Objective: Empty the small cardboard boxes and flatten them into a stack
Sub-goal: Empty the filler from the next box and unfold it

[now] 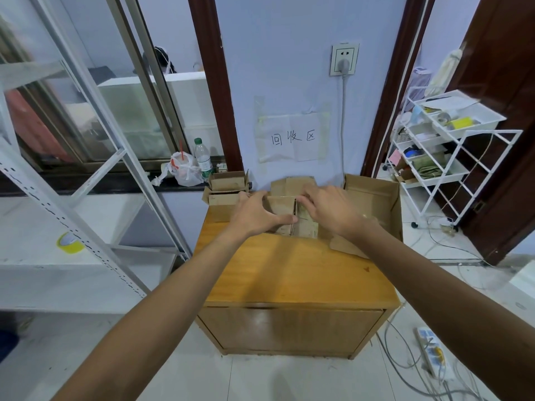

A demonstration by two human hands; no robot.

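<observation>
Cardboard of this kind is judged to be light, rather stiff on the panels but weak at the folds, so it is expected to bend easily there and to tear if it is pulled hard. The box (282, 208) is found at the far side of the cabinet (289, 270), close to the wall, between the left box (227, 185) and the big box (373, 198). It is held by both hands. The left hand (257, 215) is wrapped round its left side, with the thumb laid across the front panel. The right hand (330, 211) is curled over the top, and a flap (304, 213) seems to be pinched by its fingers (the tips are partly hidden). What is inside cannot be seen. For flattening, hold is best taken at two opposite corners, and pressure is best put along the folds, not on the middle of a panel. Dry cardboard is not slippery, so a soft grip is thought enough.
</observation>
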